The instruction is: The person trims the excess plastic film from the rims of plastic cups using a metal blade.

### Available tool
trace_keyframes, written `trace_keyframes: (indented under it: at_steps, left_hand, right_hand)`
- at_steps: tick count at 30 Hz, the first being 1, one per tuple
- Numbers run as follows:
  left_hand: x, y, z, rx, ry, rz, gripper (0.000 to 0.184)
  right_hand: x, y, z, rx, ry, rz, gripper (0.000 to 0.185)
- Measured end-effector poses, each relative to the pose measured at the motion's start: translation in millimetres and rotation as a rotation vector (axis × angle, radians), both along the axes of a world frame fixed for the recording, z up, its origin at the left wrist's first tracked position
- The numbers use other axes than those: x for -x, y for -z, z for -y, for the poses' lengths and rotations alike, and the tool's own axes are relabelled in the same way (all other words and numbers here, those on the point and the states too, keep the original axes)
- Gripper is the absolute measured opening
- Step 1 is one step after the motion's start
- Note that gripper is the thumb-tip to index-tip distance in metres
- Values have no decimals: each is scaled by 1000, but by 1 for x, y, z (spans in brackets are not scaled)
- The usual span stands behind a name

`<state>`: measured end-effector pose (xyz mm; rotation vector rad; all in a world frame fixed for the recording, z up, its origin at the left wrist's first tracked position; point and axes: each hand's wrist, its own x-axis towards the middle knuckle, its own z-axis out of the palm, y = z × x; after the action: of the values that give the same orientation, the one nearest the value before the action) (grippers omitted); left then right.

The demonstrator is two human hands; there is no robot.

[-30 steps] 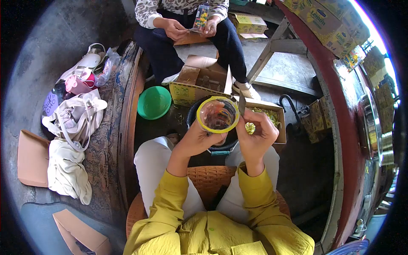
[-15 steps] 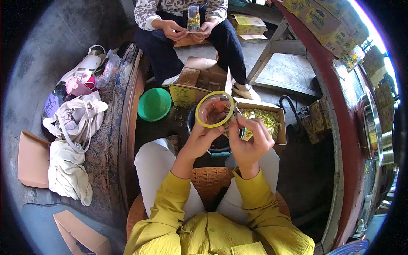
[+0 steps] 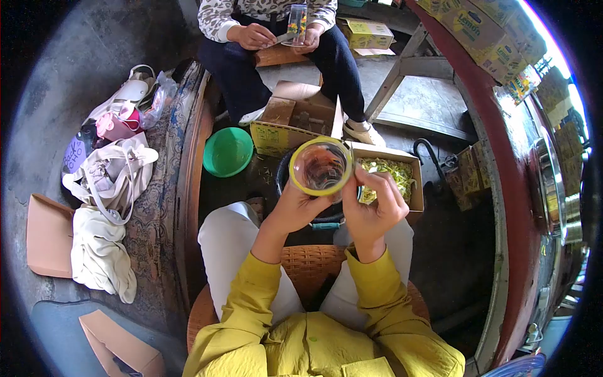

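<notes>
A clear plastic container (image 3: 314,182) with a yellow rim tilts towards me, its round opening facing up. My left hand (image 3: 292,207) is wrapped round its lower left side and holds it. At the right edge of the rim, my right hand (image 3: 377,201) is closed in a pinch. A thin, dark sliver shows above those fingertips, too small to name. Behind the container stands a dark bucket (image 3: 282,169) with a teal handle grip, partly hidden. Beside it, a cardboard box (image 3: 416,182) holds pale yellow-green shreds (image 3: 389,173).
Opposite sits another person (image 3: 270,19) with a clear container (image 3: 296,25) and a thin grey strip in their hands. An open carton (image 3: 270,139) and a green basin (image 3: 228,152) stand between us. Bags (image 3: 116,166) lie at left; a red-brown beam (image 3: 524,264) runs along the right.
My container has tipped so more of its opening faces me, and my right hand has shifted slightly. The other person's container has moved right, apart from one hand.
</notes>
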<state>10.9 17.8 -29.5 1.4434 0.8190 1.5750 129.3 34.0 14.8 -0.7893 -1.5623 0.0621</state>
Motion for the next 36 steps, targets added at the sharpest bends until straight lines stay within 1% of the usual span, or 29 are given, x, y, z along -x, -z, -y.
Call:
trace_keyframes:
  at_steps: [2, 3, 4, 7, 10, 14, 16, 20, 23, 29, 31, 32, 36]
  left_hand:
    - [2, -1, 1, -21, 11, -90, 63]
    - [2, -1, 2, -6, 24, -78, 63]
    - [3, -1, 3, 8, 37, -66, 62]
    - [-2, 0, 4, 37, 65, 18, 61]
    - [-2, 0, 0, 31, 75, 87, 61]
    - [0, -3, 0, 24, 54, 85, 62]
    - [1, 3, -1, 45, 72, 132, 63]
    - [2, 4, -2, 35, 88, 150, 63]
    - [4, 0, -1, -3, 35, 26, 63]
    - [4, 4, 0, 85, 25, 3, 63]
    - [4, 5, 0, 49, 16, -60, 63]
    - [4, 6, 0, 32, 11, -91, 63]
    - [6, 4, 1, 34, 39, -73, 63]
  right_hand:
    - [-2, 0, -3, 24, -11, -25, 16]
    - [-3, 0, -5, 36, -16, -36, 16]
    - [-3, 3, -6, 114, -92, -121, 16]
    - [-5, 11, -11, 169, -123, -223, 16]
    - [-5, 7, -6, 182, -127, -263, 15]
    - [-4, 4, -3, 127, -136, -188, 15]
    - [-1, 4, -3, 87, -142, -153, 15]
    - [1, 4, -1, 102, -118, -106, 15]
    - [1, 4, -1, 102, -84, -86, 15]
    - [-1, 6, -4, 96, -45, -80, 15]
    - [0, 5, -6, 58, -7, -77, 15]
    - [-1, 4, -6, 75, -31, -81, 15]
    - [-6, 2, -8, 126, -110, -97, 16]
